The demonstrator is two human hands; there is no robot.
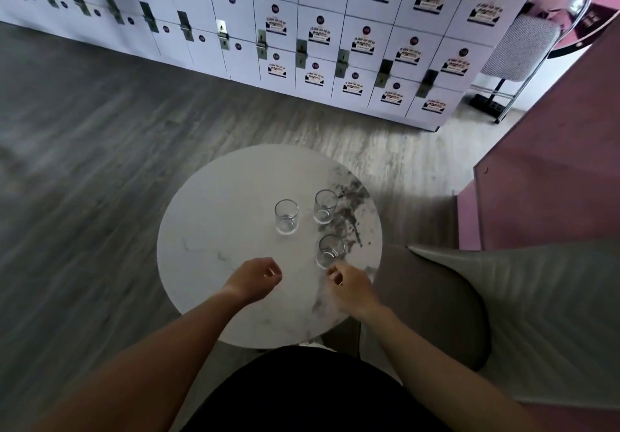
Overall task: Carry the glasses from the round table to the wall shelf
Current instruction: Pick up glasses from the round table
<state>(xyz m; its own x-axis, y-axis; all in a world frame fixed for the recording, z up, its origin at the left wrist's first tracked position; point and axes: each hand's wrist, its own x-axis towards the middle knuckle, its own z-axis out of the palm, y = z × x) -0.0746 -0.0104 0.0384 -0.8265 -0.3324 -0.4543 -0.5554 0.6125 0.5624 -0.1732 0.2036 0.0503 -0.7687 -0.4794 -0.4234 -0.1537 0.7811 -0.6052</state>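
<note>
Three clear drinking glasses stand upright on the round white marble table (pixel 208 237): one near the middle (pixel 286 216), one further right (pixel 325 206), and the nearest one (pixel 330 250) by the table's right side. My left hand (pixel 256 279) hovers over the table with its fingers loosely curled and nothing in it. My right hand (pixel 350 287) reaches toward the nearest glass, fingertips just short of its base, holding nothing. No wall shelf shows in this view.
A grey upholstered chair (pixel 469 314) sits close against the table's right side. A pink partition (pixel 543 176) rises at the right. White lockers (pixel 302 45) line the far wall beyond a grey wood floor (pixel 84 163). A folding chair (pixel 516 49) stands at the far right.
</note>
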